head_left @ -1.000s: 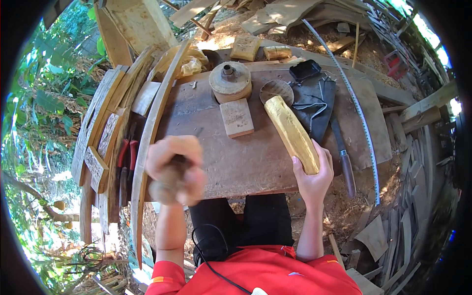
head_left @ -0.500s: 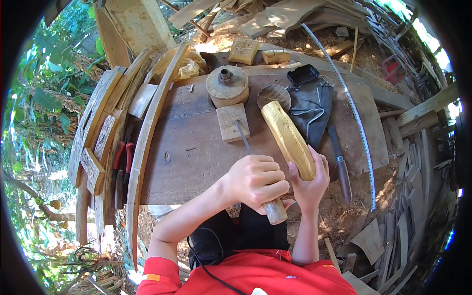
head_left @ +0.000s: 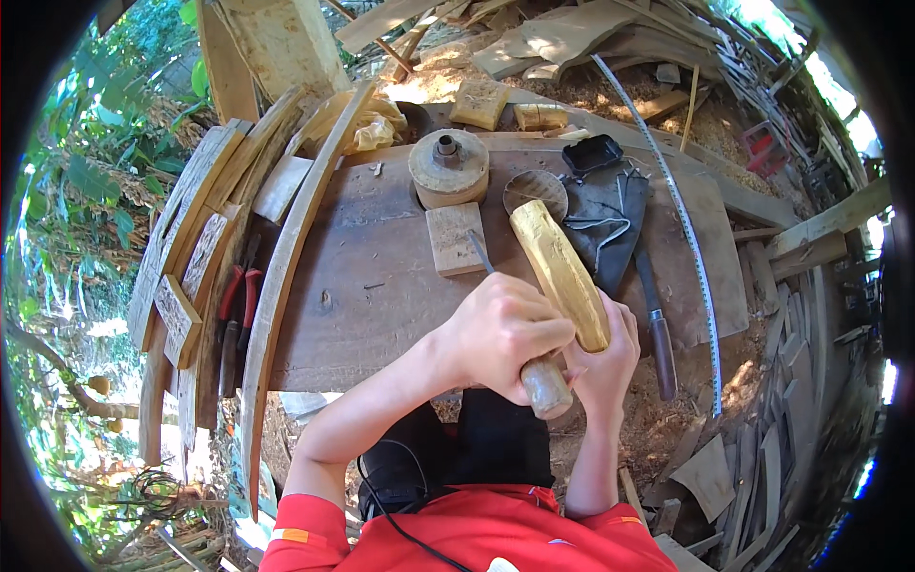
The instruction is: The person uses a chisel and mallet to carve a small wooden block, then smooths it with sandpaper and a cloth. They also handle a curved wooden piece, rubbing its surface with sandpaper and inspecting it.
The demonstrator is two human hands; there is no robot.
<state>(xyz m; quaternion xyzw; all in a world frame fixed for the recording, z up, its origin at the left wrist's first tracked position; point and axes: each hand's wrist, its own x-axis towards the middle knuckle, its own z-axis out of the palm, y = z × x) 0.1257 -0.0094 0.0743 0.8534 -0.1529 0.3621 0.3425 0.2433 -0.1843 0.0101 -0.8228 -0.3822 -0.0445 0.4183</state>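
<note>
My left hand point(head_left: 510, 329) is wrapped in a fist around the round wooden handle of a chisel-like tool point(head_left: 546, 389). Its thin metal blade slants away and shows over a small square wood block point(head_left: 454, 243); I cannot tell whether the tip touches it. In my right hand point(head_left: 610, 353) is the near end of a thick yellowish piece of wood point(head_left: 558, 272), its far end tilted up and to the left. The two hands are close together over the bench's near edge, the left partly overlapping the right.
On the wooden bench point(head_left: 353, 286) stand a round wooden pot-like piece point(head_left: 448, 172), a round dish point(head_left: 536, 195), a black tray point(head_left: 592, 154), a dark cloth point(head_left: 610, 229), and a wooden-handled knife point(head_left: 662, 343). Red-handled pliers point(head_left: 250, 305) lie among curved planks point(head_left: 286, 257) at left; a measuring tape point(head_left: 688, 229) runs along the right.
My left fist has moved slightly right and up with the tool, coming closer to my right hand. The yellowish wood stays in my right hand, nearly unmoved.
</note>
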